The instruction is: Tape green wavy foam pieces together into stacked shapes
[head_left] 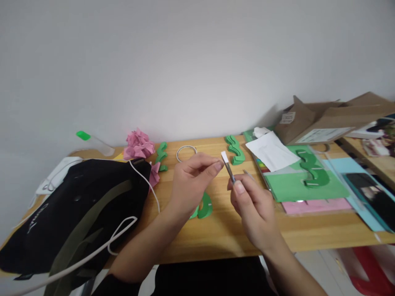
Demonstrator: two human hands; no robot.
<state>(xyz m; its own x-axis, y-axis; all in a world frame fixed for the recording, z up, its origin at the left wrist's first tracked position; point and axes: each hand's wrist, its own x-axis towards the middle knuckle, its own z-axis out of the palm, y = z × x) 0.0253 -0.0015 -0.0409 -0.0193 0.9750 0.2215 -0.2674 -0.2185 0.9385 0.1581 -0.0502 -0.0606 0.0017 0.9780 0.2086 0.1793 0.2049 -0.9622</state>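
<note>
My right hand (254,205) is closed around a slim tool with a grey metal shaft (228,170). A small flat white piece (224,156) sits at its upper end; whether it is part of the tool or stuck on, I cannot tell. Close by on the left, my left hand (193,181) pinches thumb and forefinger together beside the white end. What the pinch holds, if anything, is too small to see. Under my left wrist lies a curved green paper piece (205,206) with a white strip on it, partly hidden. A thin ring-shaped roll (186,153) lies behind my left hand.
Wavy green cutouts (236,150) lie near the wall. Pink crumpled paper (138,144) and a black bag (92,218) with a white cable (92,255) fill the left. Right are green sheets (296,187), a white paper (272,151), an open cardboard box (333,119) and a phone (367,193).
</note>
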